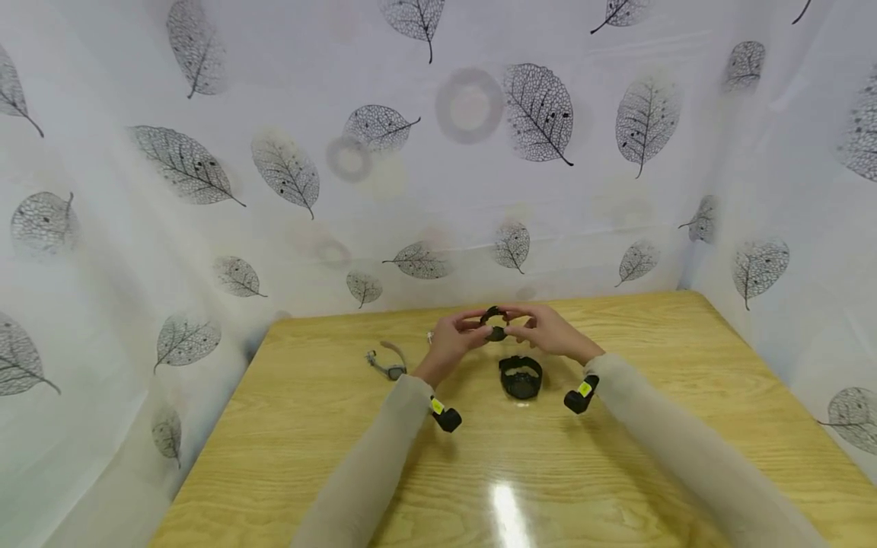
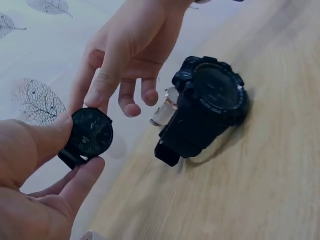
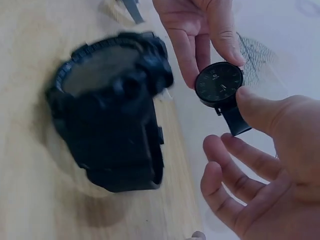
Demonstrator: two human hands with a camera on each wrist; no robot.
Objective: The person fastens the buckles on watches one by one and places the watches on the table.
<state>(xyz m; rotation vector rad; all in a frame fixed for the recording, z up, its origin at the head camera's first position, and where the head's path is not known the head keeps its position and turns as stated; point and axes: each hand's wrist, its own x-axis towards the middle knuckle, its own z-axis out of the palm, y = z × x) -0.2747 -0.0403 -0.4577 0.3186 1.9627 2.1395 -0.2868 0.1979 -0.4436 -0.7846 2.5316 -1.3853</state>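
A slim black wristwatch with a round dark dial is held up between both hands above the far part of the table, its strap curving up behind the dial. My left hand pinches its left side, with thumb and fingers at the case and strap in the left wrist view. From the other side, my right hand pinches the watch, thumb at the case edge. Its lower fingers are loosely bent beneath. Below the hands, a bulky black sports watch stands on the table with its strap looped.
On the wooden table, a grey watch lies left of the hands with its strap spread. A pale watch with a rose-gold-toned case sits partly hidden behind the sports watch. A leaf-patterned white curtain hangs behind the table.
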